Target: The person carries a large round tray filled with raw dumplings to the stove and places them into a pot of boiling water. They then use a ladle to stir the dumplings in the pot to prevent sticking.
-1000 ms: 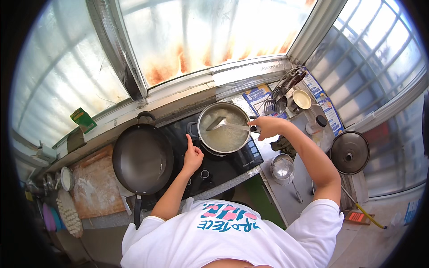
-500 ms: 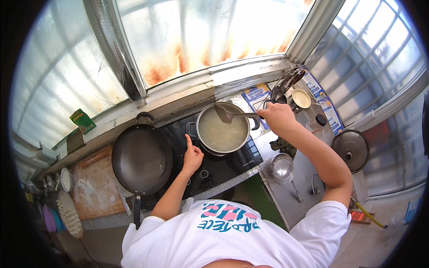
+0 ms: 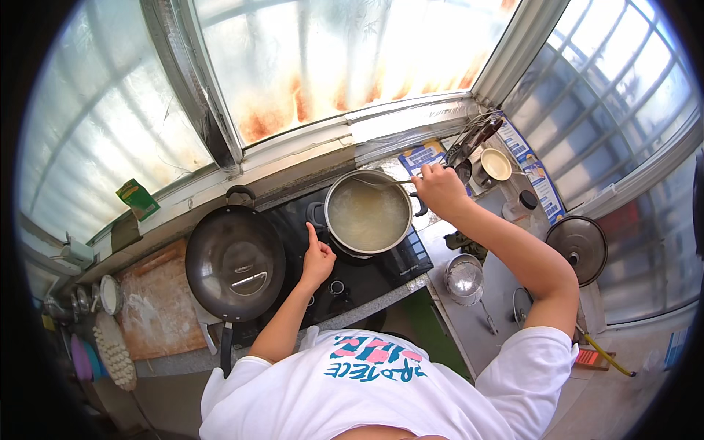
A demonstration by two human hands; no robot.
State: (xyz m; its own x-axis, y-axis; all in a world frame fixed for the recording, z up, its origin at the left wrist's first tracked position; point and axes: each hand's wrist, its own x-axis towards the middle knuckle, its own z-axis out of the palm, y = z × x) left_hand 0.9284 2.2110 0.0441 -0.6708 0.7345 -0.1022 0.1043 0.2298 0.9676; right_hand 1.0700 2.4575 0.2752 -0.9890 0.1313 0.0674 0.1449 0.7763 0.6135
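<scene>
My right hand (image 3: pixel 442 191) is closed round the handle of a grey spatula (image 3: pixel 392 182). The spatula reaches in over the right rim of a deep two-handled pot (image 3: pixel 331 229), its blade low at the pot's far side and seen nearly edge-on. Cloudy, pale liquid (image 3: pixel 369 220) fills much of the pot; I cannot make out anything in it. Left of the pot, my left hand (image 3: pixel 318 258) holds nothing, index finger stretched out just below the pot's left handle and the other fingers curled. The pot stands on a black cooktop (image 3: pixel 352 282).
A large black wok (image 3: pixel 235 253) sits left of my left hand. Farther left are a floury board (image 3: pixel 158 304) and a cleaver (image 3: pixel 207 331). On the right counter lie a strainer (image 3: pixel 463 279), a cream cup (image 3: pixel 496 164) and a jar (image 3: pixel 522 205). A pot lid (image 3: pixel 576 250) leans right.
My right hand has moved slightly left and toward the far side. The spatula's blade has turned from broad view to nearly edge-on and dropped lower. My left hand stays put.
</scene>
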